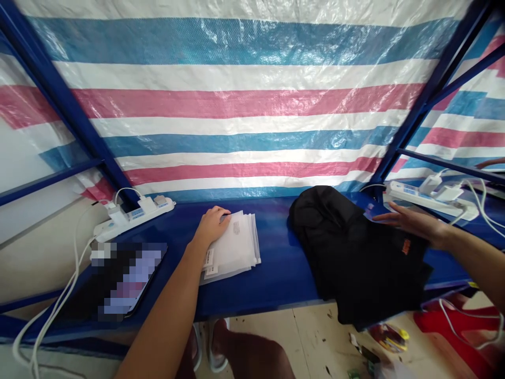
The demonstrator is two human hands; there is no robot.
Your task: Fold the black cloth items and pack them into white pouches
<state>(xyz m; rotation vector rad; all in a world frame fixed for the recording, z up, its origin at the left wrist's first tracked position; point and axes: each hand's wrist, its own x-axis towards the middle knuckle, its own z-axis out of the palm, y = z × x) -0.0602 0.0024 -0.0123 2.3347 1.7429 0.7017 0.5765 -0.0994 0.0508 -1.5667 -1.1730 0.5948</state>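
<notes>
My left hand [213, 225] lies on the upper left corner of a small stack of white translucent zip bags [239, 242], its fingers resting over the edge. Printed labels show on the bags. To the right, my right hand [420, 225] reaches over a black garment [355, 258] with its fingers stretched out and apart. The garment lies spread on the blue table [276, 284], with a rounded, padded-looking part at the back and small orange lettering near my right wrist. Its lower end hangs over the front edge. A small clear, purplish piece [370, 211] sits by my right fingertips.
A white power strip [136, 215] with plugs lies at left, another [432, 197] at right. A phone or tablet [138, 284] with a blurred screen rests front left beside white cables [74, 263]. Striped sheeting [252, 100] and blue posts [67, 105] stand behind. Red plastic [445, 326] is below right.
</notes>
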